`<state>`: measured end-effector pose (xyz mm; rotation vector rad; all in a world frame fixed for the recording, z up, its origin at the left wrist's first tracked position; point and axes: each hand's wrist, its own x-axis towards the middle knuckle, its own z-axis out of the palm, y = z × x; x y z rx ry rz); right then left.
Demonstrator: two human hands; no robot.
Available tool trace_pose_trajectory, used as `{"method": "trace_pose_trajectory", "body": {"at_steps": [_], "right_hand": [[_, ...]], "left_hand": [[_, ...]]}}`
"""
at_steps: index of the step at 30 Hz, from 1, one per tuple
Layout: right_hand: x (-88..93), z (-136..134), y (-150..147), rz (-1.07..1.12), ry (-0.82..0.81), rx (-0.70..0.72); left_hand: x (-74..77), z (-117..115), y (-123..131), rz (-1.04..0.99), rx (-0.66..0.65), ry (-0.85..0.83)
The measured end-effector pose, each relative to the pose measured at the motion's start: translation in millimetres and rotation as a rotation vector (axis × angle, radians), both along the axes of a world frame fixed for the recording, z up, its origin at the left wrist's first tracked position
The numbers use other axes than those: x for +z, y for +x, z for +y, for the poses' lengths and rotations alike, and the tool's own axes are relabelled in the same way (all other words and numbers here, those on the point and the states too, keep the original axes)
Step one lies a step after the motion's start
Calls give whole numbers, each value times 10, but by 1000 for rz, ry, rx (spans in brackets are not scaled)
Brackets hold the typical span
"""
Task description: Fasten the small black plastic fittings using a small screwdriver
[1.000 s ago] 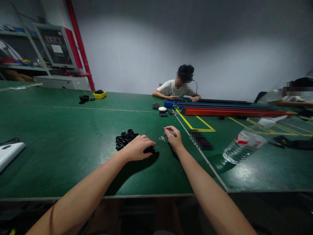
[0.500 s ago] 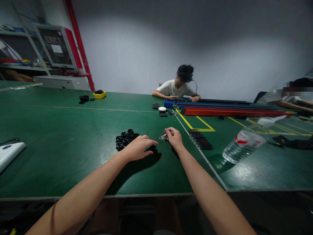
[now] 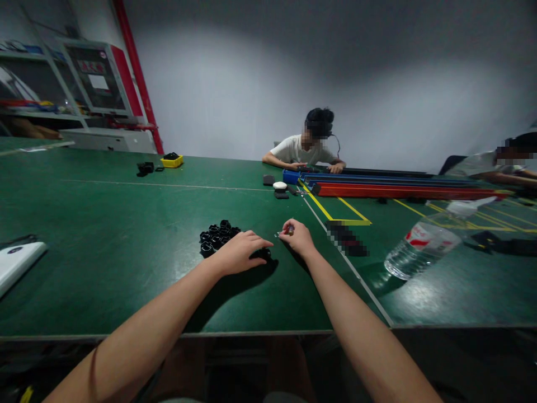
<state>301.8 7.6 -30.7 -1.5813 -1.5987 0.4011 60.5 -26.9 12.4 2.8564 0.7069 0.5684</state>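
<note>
My left hand [image 3: 244,252] is curved low over the green table, its fingers and thumb on either side of a black ring-shaped part [image 3: 265,253] that they partly hide. Just behind that hand lies a cluster of black ring-shaped parts [image 3: 215,238]. To the right, my right hand [image 3: 298,238] is closed in a pinch around a short stick-like piece with a brownish-yellow end [image 3: 291,229]; its exact kind is too small to make out. Small shiny bits [image 3: 277,235] lie on the table by the right fingertips.
A tilted-looking water bottle [image 3: 422,246] stands at right, near a blurred dark object [image 3: 347,239]. Red and blue long rails [image 3: 406,190] lie before a co-worker [image 3: 300,148]. A yellow bin [image 3: 172,162] sits at far left, a white device [image 3: 19,263] at near left.
My right fingers have shifted slightly, drawing in tighter near the shiny bits, fewer of which show now. My left hand stays almost in place. The view has moved a little.
</note>
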Motion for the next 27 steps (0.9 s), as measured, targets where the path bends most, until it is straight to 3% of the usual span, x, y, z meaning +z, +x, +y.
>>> {"method": "trace_pose_trajectory", "body": {"at_steps": [17,27], "right_hand": [[-27,38,20,-31,5,-29],[-11,34,7,-30,13,-22]], "left_hand": [[25,-34,34,-65,-8,6],[36,-36,44,0,46,-11]]}}
